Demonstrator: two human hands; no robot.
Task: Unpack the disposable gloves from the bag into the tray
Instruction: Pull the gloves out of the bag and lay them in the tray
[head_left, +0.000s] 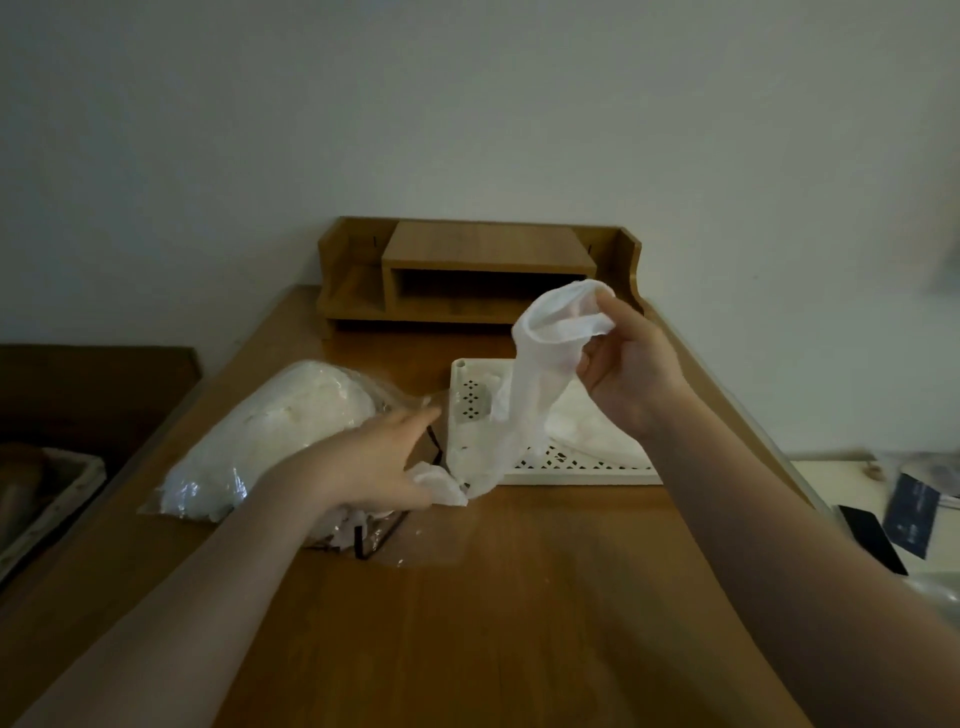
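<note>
My right hand (631, 371) is raised above the tray, thumb and fingers pinching the top of a thin, translucent white glove (524, 384). The film is soft and crinkled, bunched into a loop at my fingertips. From there it hangs as a long limp strip, its long axis running down and slightly leftward, and its lower end reaches the tabletop just in front of the tray's near left corner.

My left hand (376, 462) lies lower, over the mouth of the bag (270, 431), fingers stretched out toward the tray. A crumpled wad of the same white film shows at the thumb side, touching the hanging glove's lower end; I cannot tell whether my thumb grips it.

The bag is clear, glossy plastic, a plump oblong stuffed with white gloves, lying on its side with its long axis running from the near left toward the tray. Its open end is edged with black lines.

The tray (582, 470) is a white rectangular plastic piece with a perforated diamond-pattern floor and low walls; more pale folded film lies in its right part.

Everything sits on a smooth brown wooden desk (519, 613), with a wooden shelf unit (478, 275) at the far edge against the wall.
</note>
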